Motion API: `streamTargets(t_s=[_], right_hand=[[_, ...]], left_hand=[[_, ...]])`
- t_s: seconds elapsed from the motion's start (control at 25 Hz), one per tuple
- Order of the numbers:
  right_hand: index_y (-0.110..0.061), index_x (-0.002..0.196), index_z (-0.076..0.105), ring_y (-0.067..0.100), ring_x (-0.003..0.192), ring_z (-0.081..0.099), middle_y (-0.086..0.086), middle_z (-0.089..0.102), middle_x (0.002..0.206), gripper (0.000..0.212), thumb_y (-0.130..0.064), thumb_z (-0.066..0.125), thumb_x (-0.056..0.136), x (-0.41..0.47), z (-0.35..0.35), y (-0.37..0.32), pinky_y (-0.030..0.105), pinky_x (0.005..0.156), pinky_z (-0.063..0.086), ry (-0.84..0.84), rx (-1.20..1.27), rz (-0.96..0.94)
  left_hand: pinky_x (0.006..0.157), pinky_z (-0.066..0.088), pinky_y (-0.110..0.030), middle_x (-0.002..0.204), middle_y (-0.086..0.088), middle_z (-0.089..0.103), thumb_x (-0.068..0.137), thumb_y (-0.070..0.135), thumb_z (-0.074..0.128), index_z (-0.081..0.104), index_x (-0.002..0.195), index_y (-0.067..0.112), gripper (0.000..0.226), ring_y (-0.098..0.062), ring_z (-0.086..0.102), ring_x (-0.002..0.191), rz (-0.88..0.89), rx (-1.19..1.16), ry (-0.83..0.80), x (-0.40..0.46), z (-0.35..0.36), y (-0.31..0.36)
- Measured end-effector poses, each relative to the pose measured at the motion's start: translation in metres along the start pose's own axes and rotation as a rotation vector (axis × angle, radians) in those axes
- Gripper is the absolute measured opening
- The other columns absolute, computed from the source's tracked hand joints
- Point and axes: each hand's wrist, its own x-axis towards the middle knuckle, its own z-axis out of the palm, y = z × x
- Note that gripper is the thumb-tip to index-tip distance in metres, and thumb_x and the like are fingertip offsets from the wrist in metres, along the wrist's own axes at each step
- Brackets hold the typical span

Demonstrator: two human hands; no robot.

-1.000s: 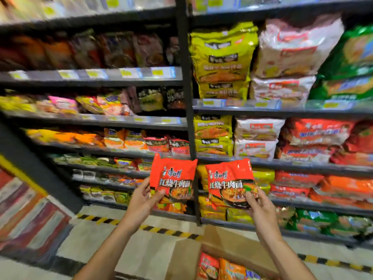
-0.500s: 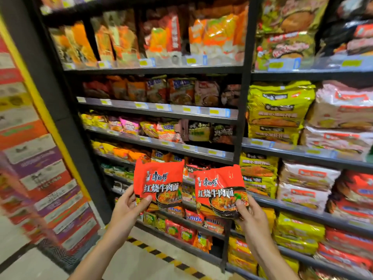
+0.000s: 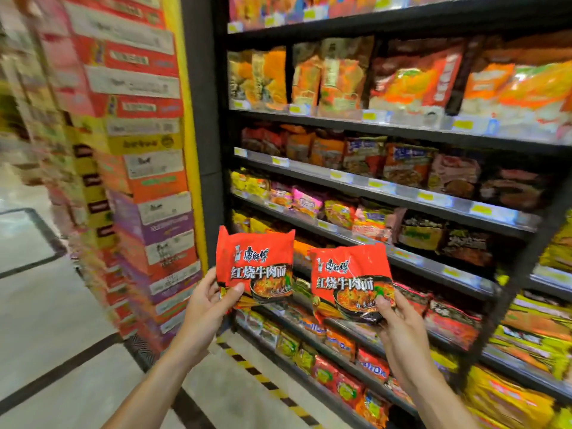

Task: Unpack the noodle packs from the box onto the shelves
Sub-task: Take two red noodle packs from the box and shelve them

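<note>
Left hand (image 3: 206, 308): pinches 1 red noodle pack (image 3: 255, 264) upright by its lower edge.
Right hand (image 3: 399, 320): grips a 2nd pack (image 3: 351, 283), nearer the shelves (image 3: 356, 178).
Shelves: ahead and right.

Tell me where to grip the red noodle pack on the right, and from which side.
Grip the right red noodle pack at its lower right corner, coming from below, as the right hand does: thumb on the printed front, fingers behind. The flat, upright pouch leaves that edge free.
</note>
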Motion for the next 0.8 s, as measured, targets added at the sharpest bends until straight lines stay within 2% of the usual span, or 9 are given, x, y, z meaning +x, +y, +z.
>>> streamTargets(t_s=[0.08,0.16,0.28,0.32,0.4,0.44,0.6,0.72,0.8], right_hand=[[-0.017,0.144,0.049,0.021,0.124,0.061,0.004,0.063,0.137,0.058,-0.028,0.067,0.091,-0.001,0.043,0.001,0.048,0.104,0.047,-0.048,0.003,-0.017],[-0.018,0.144,0.049,0.022,0.128,0.058,0.005,0.061,0.139,0.073,-0.039,0.076,0.079,0.004,0.070,0.003,0.050,0.108,0.044,-0.072,0.014,-0.032],[-0.025,0.143,0.051,0.024,0.138,0.047,0.005,0.055,0.146,0.079,-0.049,0.081,0.074,0.011,0.109,0.003,0.056,0.112,0.037,-0.107,0.014,-0.040],[-0.024,0.139,0.054,0.025,0.136,0.050,0.005,0.058,0.143,0.068,-0.046,0.078,0.079,0.014,0.121,0.002,0.056,0.111,0.039,-0.121,0.012,-0.030],[-0.019,0.131,0.061,0.023,0.123,0.062,0.003,0.069,0.127,0.036,-0.024,0.063,0.096,0.021,0.143,0.001,0.052,0.109,0.043,-0.148,0.009,-0.041],[-0.018,0.130,0.061,0.022,0.118,0.065,0.002,0.072,0.122,0.031,-0.017,0.057,0.099,0.024,0.152,0.001,0.051,0.108,0.045,-0.152,-0.009,-0.047],[-0.017,0.131,0.060,0.025,0.116,0.065,0.003,0.073,0.119,0.031,-0.014,0.053,0.101,0.046,0.179,0.008,0.050,0.106,0.047,-0.149,-0.019,-0.059],[-0.019,0.130,0.060,0.024,0.115,0.066,0.002,0.074,0.117,0.030,-0.015,0.054,0.101,0.071,0.197,0.017,0.049,0.105,0.047,-0.137,-0.014,-0.031],[-0.024,0.119,0.064,0.022,0.112,0.067,0.000,0.076,0.111,0.023,-0.013,0.054,0.101,0.092,0.210,0.020,0.045,0.102,0.049,-0.135,0.011,-0.030]], left_hand=[[0.076,0.054,-0.013,0.109,0.007,0.073,0.091,0.010,0.066,0.059,0.123,0.026,0.037,0.000,0.068,0.101,0.015,-0.003,0.027,0.009,-0.035,0.011],[0.078,0.054,-0.014,0.108,0.013,0.073,0.090,0.012,0.067,0.060,0.121,0.032,0.037,0.001,0.066,0.103,0.019,0.019,0.034,0.019,-0.062,0.017],[0.100,0.047,-0.028,0.119,0.021,0.068,0.088,0.029,0.072,0.060,0.118,0.046,0.037,0.002,0.058,0.118,0.033,0.105,0.049,0.029,-0.102,0.020],[0.103,0.045,-0.033,0.121,0.022,0.067,0.088,0.031,0.072,0.060,0.118,0.048,0.037,0.001,0.057,0.120,0.038,0.121,0.060,0.030,-0.112,0.022],[0.102,0.045,-0.031,0.114,0.029,0.067,0.088,0.028,0.072,0.060,0.114,0.048,0.036,0.010,0.058,0.112,0.051,0.131,0.087,0.034,-0.128,0.025],[0.103,0.045,-0.031,0.112,0.031,0.067,0.087,0.028,0.072,0.059,0.113,0.050,0.036,0.012,0.058,0.111,0.048,0.130,0.101,0.037,-0.135,0.024],[0.108,0.044,-0.045,0.117,0.023,0.064,0.084,0.036,0.074,0.058,0.100,0.070,0.041,-0.009,0.054,0.125,0.029,0.145,0.139,0.058,-0.157,0.022],[0.105,0.047,-0.048,0.115,0.019,0.070,0.080,0.039,0.077,0.063,0.110,0.058,0.038,-0.011,0.059,0.121,0.040,0.123,0.155,0.087,-0.172,0.013],[0.105,0.046,-0.050,0.121,0.017,0.068,0.080,0.042,0.079,0.061,0.117,0.054,0.043,-0.015,0.059,0.123,0.054,0.118,0.126,0.113,-0.179,0.009]])
